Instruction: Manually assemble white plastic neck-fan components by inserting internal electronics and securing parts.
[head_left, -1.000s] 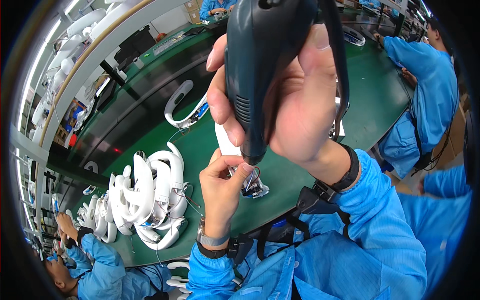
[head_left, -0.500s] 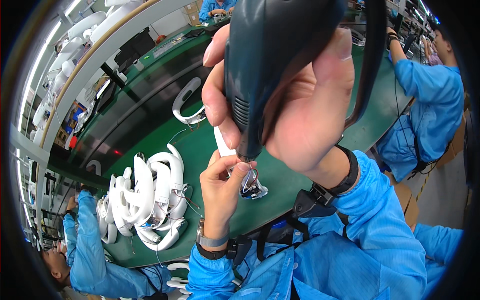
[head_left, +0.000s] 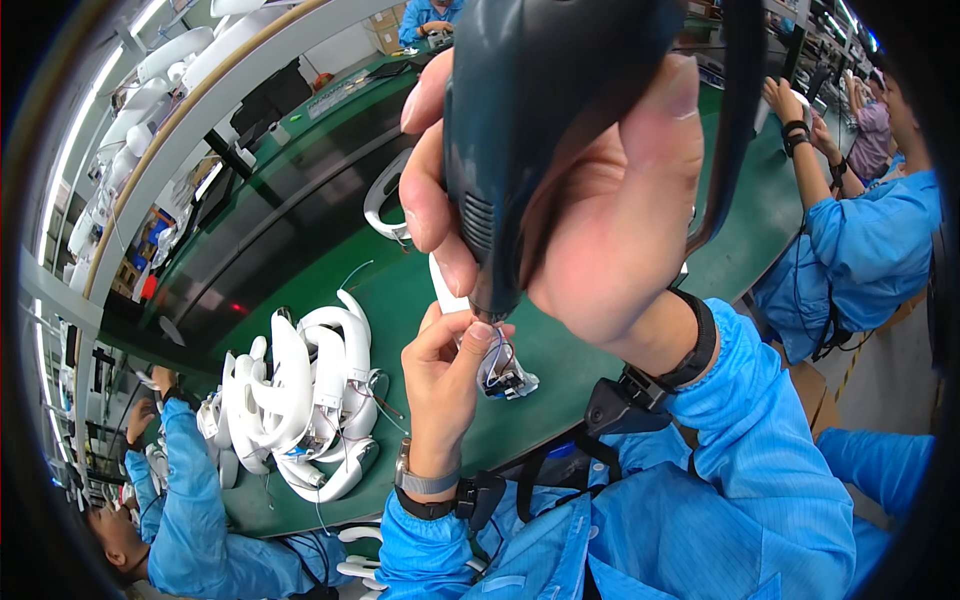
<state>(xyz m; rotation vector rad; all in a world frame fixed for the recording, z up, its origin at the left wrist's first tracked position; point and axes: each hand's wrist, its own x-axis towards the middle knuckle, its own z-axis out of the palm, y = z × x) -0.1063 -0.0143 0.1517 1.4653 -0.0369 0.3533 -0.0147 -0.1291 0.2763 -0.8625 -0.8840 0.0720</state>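
Raised closer to the camera than half a second ago: dark electric screwdriver (head_left: 540,130), clenched in right hand (head_left: 590,200), tip down. Just below, left hand (head_left: 440,370) pinching white curved part (head_left: 445,290) with small wired module (head_left: 505,375). Left of that hand, white curved shells (head_left: 300,400) heaped on green bench (head_left: 400,290).

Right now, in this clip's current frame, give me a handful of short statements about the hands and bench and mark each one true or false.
1. The right hand grips a dark electric screwdriver, tip pointing down. True.
2. The left hand lies flat and empty on the bench. False: it pinches a small white part with wires right under the tool's tip.
3. A heap of white curved shells lies left of the left hand. True.
4. The bench top is red. False: it is green.
5. Both wrists are bare. False: each wears a dark strap, and the left also a watch.
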